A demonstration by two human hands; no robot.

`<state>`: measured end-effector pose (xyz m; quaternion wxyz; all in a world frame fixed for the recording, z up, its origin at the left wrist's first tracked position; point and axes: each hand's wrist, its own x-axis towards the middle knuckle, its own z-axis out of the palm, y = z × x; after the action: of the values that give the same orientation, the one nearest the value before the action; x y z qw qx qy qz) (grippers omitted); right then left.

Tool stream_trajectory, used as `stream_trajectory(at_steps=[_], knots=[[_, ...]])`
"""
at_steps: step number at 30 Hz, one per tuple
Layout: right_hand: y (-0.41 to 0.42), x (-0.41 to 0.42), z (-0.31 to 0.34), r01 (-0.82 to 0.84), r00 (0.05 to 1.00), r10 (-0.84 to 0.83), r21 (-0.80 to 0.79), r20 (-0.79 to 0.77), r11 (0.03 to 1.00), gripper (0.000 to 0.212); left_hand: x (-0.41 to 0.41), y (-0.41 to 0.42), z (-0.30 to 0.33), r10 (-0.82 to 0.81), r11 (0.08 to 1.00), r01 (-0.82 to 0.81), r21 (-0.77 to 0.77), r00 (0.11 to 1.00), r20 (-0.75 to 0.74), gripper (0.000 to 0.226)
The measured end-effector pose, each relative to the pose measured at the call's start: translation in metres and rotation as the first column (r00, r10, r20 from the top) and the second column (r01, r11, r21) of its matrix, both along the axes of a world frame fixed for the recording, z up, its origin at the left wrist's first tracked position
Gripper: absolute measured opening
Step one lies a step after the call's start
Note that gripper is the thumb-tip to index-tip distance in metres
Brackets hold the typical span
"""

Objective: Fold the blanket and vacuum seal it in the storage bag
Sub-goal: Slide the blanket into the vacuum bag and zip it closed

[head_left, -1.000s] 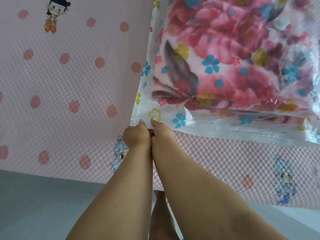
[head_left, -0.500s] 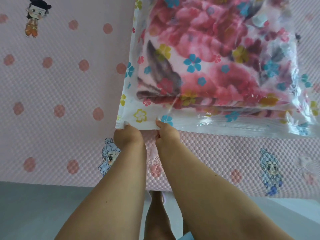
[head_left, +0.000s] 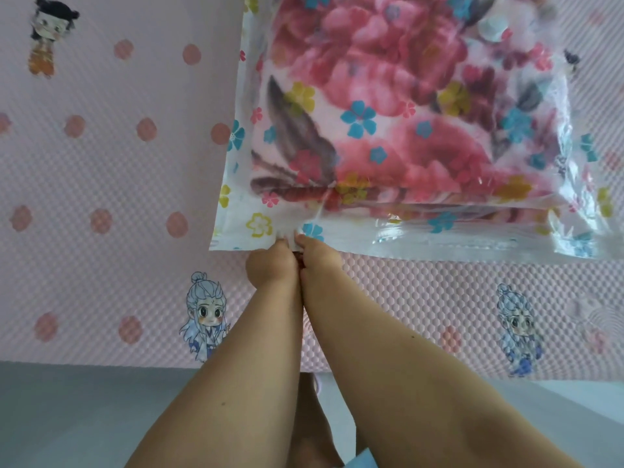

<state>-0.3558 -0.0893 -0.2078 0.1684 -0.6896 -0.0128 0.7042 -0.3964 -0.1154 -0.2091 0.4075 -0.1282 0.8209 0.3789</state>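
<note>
Pink quilted mat (head_left: 101, 163) with dots and cartoon figures fills most of the frame; grey floor (head_left: 67, 417) along the bottom.

Left hand (head_left: 270, 268) and right hand (head_left: 319, 258) side by side, touching, at centre frame. Both sets of fingers curled, pinching the near edge of the bag (head_left: 256, 228) at its sealing strip, toward the bag's left corner.

Bag lies flat on the mat, upper right of frame; near edge runs left–right across the frame. Floral blanket (head_left: 388, 113), folded, inside it. White valve (head_left: 491, 27) near the top right.
</note>
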Motion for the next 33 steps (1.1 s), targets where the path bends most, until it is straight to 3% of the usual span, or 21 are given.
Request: stream_trajectory(at_steps=[8, 15, 33], knots=[[0.01, 0.014, 0.0, 0.073, 0.997, -0.073, 0.02, 0.006, 0.997, 0.016, 0.004, 0.005, -0.002, -0.023, 0.993, 0.016, -0.114, 0.997, -0.067, 0.051], [0.02, 0.046, 0.011, 0.076, 0.994, -0.077, 0.013, 0.073, 0.997, 0.022, -0.002, 0.006, -0.009, -0.221, 0.945, 0.183, -0.273, 0.968, -0.119, 0.062], [0.035, 0.094, 0.0, 0.178, 0.978, -0.183, 0.059, 0.097, 0.982, 0.024, 0.003, 0.006, -0.019, -0.04, 0.98, 0.007, -0.201, 0.986, -0.163, 0.055]])
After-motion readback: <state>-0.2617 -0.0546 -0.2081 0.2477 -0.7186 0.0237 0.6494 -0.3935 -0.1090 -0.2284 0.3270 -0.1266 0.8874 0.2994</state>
